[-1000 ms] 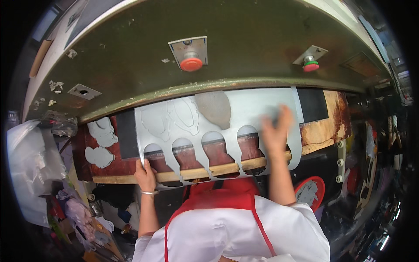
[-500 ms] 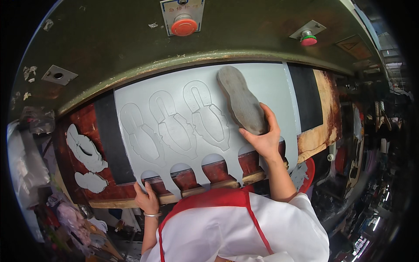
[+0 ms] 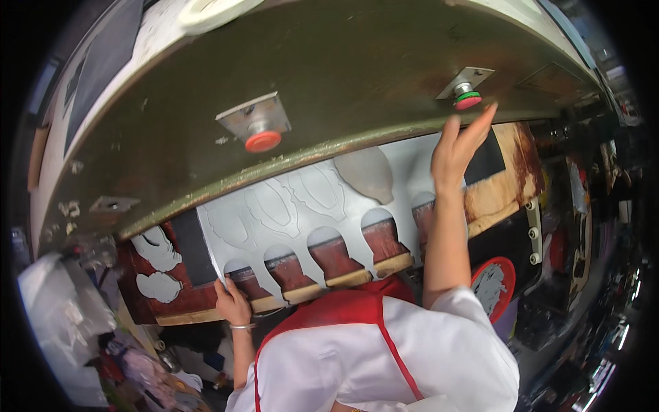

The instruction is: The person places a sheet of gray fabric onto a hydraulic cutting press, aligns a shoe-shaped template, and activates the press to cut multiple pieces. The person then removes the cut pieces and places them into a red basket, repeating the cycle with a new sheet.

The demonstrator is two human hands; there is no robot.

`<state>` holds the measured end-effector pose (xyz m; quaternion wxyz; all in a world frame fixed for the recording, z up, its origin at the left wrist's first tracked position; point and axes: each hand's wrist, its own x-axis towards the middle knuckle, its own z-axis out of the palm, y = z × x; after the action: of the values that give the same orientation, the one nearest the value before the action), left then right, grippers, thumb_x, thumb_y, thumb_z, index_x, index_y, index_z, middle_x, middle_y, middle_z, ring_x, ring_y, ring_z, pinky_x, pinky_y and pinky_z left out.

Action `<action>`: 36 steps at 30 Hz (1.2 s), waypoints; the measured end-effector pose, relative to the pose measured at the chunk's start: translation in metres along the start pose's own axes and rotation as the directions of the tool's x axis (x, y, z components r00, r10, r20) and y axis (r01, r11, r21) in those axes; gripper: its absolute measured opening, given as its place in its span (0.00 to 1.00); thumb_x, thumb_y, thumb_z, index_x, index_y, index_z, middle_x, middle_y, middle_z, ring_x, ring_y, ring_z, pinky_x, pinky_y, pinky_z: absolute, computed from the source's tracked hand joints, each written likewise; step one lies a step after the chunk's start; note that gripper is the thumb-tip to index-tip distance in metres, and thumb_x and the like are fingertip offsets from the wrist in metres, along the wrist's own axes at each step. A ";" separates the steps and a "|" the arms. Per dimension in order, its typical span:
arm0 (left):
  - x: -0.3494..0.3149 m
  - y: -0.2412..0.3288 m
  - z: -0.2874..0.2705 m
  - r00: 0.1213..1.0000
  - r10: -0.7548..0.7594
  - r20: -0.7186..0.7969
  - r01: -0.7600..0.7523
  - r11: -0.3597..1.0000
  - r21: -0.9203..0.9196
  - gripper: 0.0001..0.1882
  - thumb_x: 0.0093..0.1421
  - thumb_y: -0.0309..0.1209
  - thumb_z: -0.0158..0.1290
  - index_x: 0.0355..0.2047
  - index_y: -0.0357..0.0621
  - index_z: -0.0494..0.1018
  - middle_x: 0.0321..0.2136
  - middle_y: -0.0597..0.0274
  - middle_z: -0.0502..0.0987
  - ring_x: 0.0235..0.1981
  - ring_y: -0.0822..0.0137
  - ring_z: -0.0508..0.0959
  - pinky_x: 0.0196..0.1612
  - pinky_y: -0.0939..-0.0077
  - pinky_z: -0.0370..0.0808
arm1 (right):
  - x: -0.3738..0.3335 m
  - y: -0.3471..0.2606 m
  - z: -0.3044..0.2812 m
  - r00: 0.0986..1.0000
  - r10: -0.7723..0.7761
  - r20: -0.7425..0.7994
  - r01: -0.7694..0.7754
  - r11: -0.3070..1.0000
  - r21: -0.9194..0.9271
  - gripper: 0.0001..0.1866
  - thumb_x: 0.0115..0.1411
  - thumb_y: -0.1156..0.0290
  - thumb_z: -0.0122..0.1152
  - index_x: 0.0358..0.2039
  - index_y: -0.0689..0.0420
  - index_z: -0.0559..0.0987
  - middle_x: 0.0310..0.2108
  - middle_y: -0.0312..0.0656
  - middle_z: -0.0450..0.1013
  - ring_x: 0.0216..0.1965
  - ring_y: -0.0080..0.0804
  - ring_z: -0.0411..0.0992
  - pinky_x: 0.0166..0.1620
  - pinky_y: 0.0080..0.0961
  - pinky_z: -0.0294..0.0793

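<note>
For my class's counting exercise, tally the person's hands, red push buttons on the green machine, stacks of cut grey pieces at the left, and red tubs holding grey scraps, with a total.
Hands: 2 (left hand, right hand)
Push buttons: 2 (orange-red button, pink-red button)
Stacks: 2 (upper stack, lower stack)
Red tub: 1
Total: 7

Head view — downward (wide fisheye)

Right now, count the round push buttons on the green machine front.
2: a red one left of centre, and a green-ringed pinkish one farther right, near the right hand.
</note>
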<state>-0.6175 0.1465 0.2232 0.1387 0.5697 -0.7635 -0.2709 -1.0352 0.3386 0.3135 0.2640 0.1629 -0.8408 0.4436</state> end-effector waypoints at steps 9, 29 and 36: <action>0.110 0.000 0.023 0.999 0.030 -0.034 -0.025 0.987 0.158 0.23 0.66 0.47 0.39 0.44 0.38 0.71 0.34 0.41 0.77 0.31 0.44 0.76 0.35 0.56 0.69 | 0.016 0.015 0.048 0.996 0.088 -0.022 -0.084 0.986 0.142 0.62 0.43 0.63 0.70 0.63 0.69 0.33 0.66 0.62 0.30 0.68 0.55 0.33 0.67 0.44 0.38; 0.081 0.052 -0.006 0.915 0.348 -0.204 -0.350 0.936 0.025 0.19 0.66 0.38 0.40 0.32 0.32 0.72 0.25 0.40 0.75 0.26 0.41 0.74 0.29 0.55 0.71 | -0.049 0.095 -0.033 0.932 0.357 0.065 -0.350 0.931 -0.099 0.09 0.57 0.67 0.56 0.35 0.58 0.77 0.28 0.52 0.74 0.32 0.54 0.73 0.37 0.44 0.72; 0.027 0.029 -0.028 0.987 -0.037 0.157 0.077 0.963 -0.258 0.22 0.65 0.43 0.45 0.45 0.32 0.68 0.25 0.54 0.74 0.18 0.67 0.72 0.22 0.72 0.68 | -0.081 0.017 -0.002 0.897 -0.044 0.441 -0.004 0.994 0.108 0.44 0.40 0.61 0.72 0.59 0.56 0.64 0.52 0.60 0.60 0.56 0.60 0.57 0.55 0.46 0.62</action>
<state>-0.6341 0.1192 0.2599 0.1473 0.5457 -0.7123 -0.4160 -0.9777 0.3526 0.2558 0.0615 0.2818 -0.8522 0.4366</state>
